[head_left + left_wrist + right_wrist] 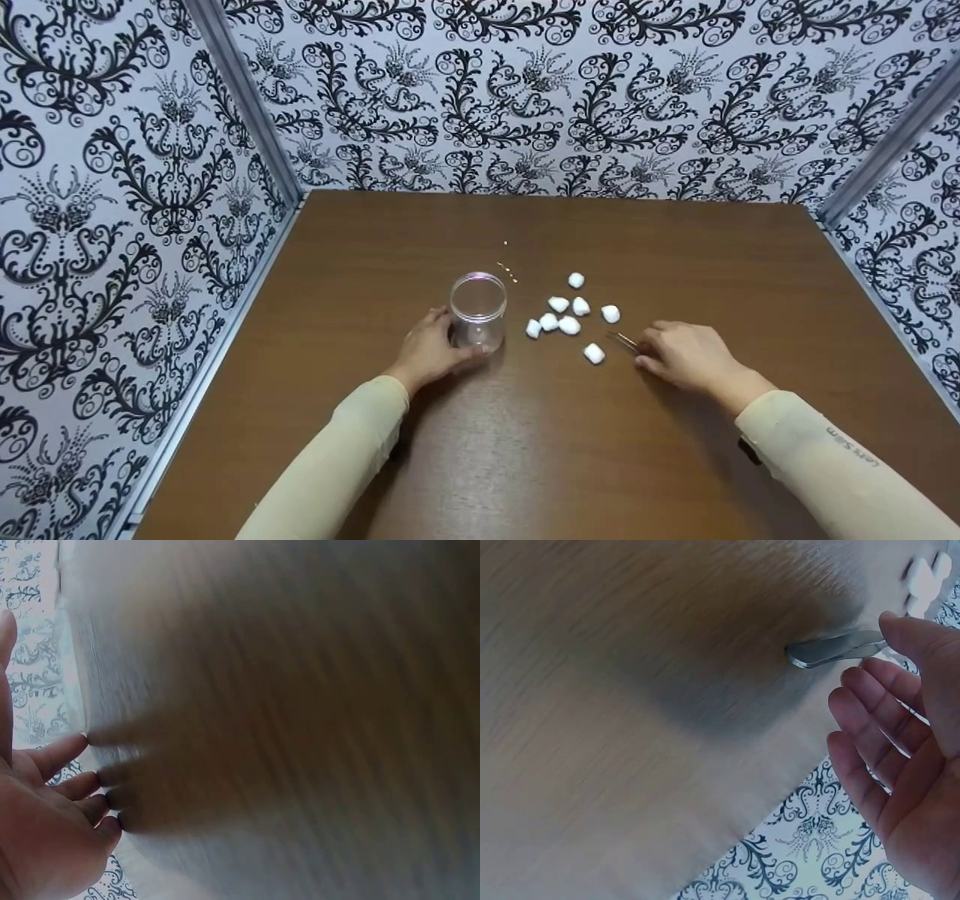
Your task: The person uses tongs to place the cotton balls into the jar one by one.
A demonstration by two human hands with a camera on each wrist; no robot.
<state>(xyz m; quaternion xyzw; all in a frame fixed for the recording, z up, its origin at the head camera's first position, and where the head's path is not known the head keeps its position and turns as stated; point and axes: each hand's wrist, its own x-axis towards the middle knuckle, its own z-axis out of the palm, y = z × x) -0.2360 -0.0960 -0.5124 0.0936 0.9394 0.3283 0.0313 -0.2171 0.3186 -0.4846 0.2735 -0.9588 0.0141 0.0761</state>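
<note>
A clear jar (478, 319), its mouth uncovered, stands upright on the brown table. My left hand (435, 346) holds it low down, fingers along its left side and thumb across the front. In the left wrist view, the fingertips of the left hand (56, 817) rest at the tabletop. Metal tweezers (625, 343) are pinched between thumb and forefinger of my right hand (690, 352), tips pointing left toward small white cotton balls (569, 325). The rounded end of the tweezers (825, 649) sticks out of the right hand (915, 735) in the right wrist view.
Several cotton balls lie loosely between jar and tweezers, one (594, 353) nearer to me and one (576, 280) farther back. Tiny pale bits (508, 269) lie behind the jar. Patterned walls (525, 97) enclose the wooden table (360, 232) at the back and sides.
</note>
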